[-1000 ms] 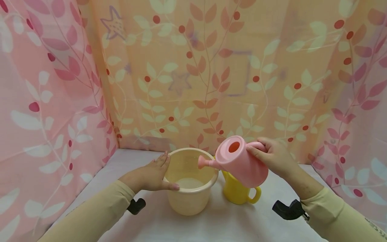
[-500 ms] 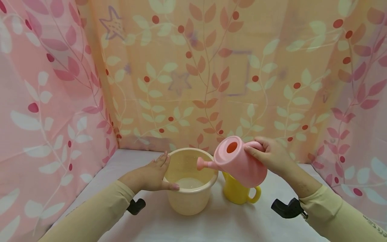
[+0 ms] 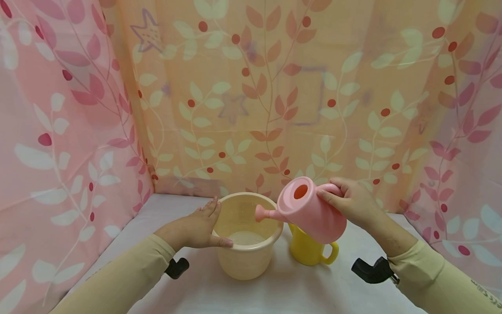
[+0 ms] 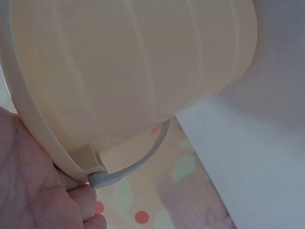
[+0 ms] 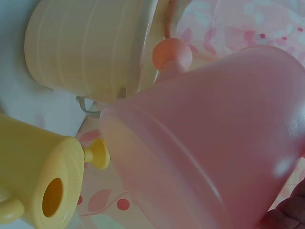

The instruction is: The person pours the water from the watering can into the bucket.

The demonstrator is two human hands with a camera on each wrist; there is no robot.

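Note:
A cream plastic bucket (image 3: 245, 264) stands upright on the table. My left hand (image 3: 196, 229) rests against its left rim, fingers straight and the thumb lying on the near edge. In the left wrist view a grey bail handle (image 4: 136, 164) hangs at the bucket's side, by the fingers. My right hand (image 3: 354, 200) grips the handle of a pink watering can (image 3: 313, 213), held raised and tilted left. The can's spout, with its round rose (image 3: 260, 213), reaches over the bucket's opening. Behind and below the pink can is a yellow watering can (image 3: 307, 248), partly hidden by it.
A white cloth (image 3: 188, 288) covers the table. Floral curtains (image 3: 235, 109) close in the back and both sides. Black wrist mounts (image 3: 372, 270) stick out below the sleeves.
Over the first half second the pink watering can shifts slightly left with my right hand, then stays about still. My left hand and the bucket keep their places.

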